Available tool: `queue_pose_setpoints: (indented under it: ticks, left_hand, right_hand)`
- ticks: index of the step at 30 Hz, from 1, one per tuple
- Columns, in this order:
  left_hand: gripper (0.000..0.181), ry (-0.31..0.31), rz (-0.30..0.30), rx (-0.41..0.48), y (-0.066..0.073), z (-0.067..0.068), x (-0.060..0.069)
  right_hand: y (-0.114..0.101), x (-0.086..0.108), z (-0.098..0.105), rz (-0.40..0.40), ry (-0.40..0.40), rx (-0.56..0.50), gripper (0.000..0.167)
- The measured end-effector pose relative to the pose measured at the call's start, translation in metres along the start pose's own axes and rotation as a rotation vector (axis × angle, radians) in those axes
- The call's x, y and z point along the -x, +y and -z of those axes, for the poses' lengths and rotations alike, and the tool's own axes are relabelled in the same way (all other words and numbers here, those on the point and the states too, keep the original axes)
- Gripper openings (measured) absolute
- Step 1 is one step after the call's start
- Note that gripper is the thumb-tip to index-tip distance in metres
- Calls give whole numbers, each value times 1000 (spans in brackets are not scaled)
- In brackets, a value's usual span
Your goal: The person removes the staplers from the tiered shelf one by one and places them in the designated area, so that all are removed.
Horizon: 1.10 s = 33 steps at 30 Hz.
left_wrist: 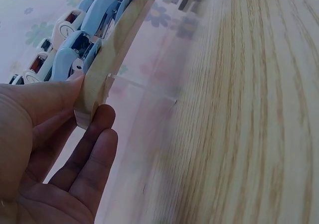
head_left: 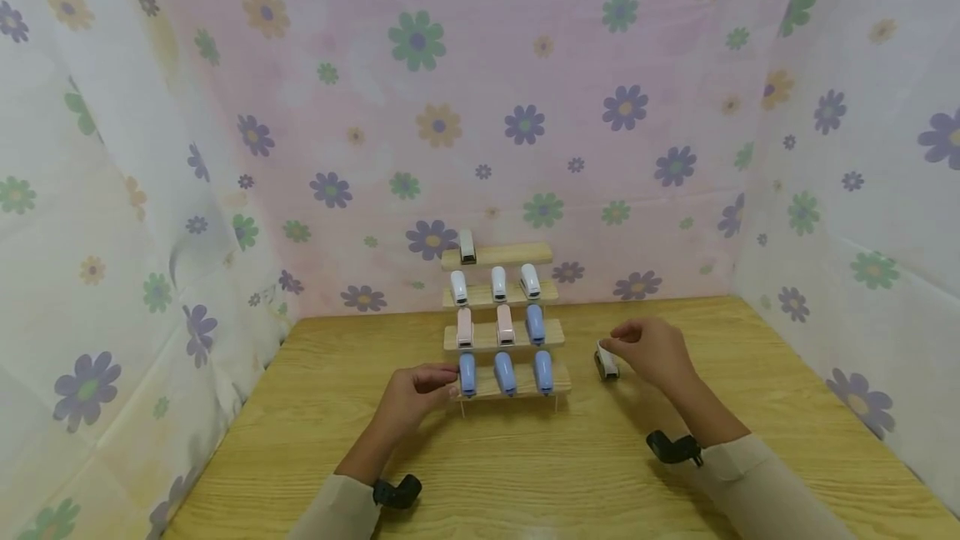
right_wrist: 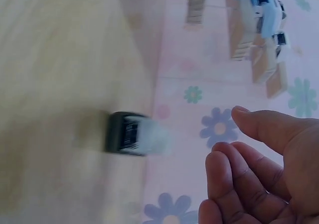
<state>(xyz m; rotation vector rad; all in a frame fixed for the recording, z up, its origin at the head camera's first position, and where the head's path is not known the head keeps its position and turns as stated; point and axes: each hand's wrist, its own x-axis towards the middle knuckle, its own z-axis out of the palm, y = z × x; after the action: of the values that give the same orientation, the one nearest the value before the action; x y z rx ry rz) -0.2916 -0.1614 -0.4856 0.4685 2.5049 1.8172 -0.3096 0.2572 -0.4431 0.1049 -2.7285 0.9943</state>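
Note:
A tiered wooden rack (head_left: 504,255) with clear legs stands on the table and holds small staplers. My left hand (head_left: 411,394) grips the left end of its lowest wooden shelf (left_wrist: 97,84), thumb above and fingertips beneath. That shelf carries three blue staplers (head_left: 506,373). Above it sit two pink staplers (head_left: 465,327) and a blue one (head_left: 535,324), then three white ones (head_left: 498,282). A single white stapler (head_left: 467,246) occupies the top shelf's left side. To the rack's right, another white stapler (right_wrist: 132,134) with a dark base stands on the table. My right hand (right_wrist: 259,169) is near it, apart, fingers loosely bent and holding nothing.
The wood-grain table (head_left: 300,457) reaches back to a pink flowered cloth (head_left: 360,107). White flowered cloth hangs at the left (head_left: 90,273) and right sides. A black wrist camera (head_left: 397,492) is worn on each arm.

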Motion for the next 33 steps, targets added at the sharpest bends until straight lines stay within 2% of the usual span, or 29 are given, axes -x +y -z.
queue_pose_setpoints:
  ticks: [7,16,23,33]
  left_hand:
    - [20,-3,-7,23,-1,0,0]
    - [20,5,-16,-6,-3,0,-3]
    - [18,24,11,-13,-3,2,-3]
    - [18,14,-2,-21,-3,-1,-3]
  right_hand:
    - [-19,-8,4,14,4,-34,51]
    - [-52,-20,9,60,42,-63,38]
    - [-79,-29,6,91,66,-107,42]
    - [-119,-41,-2,96,62,-188,42]
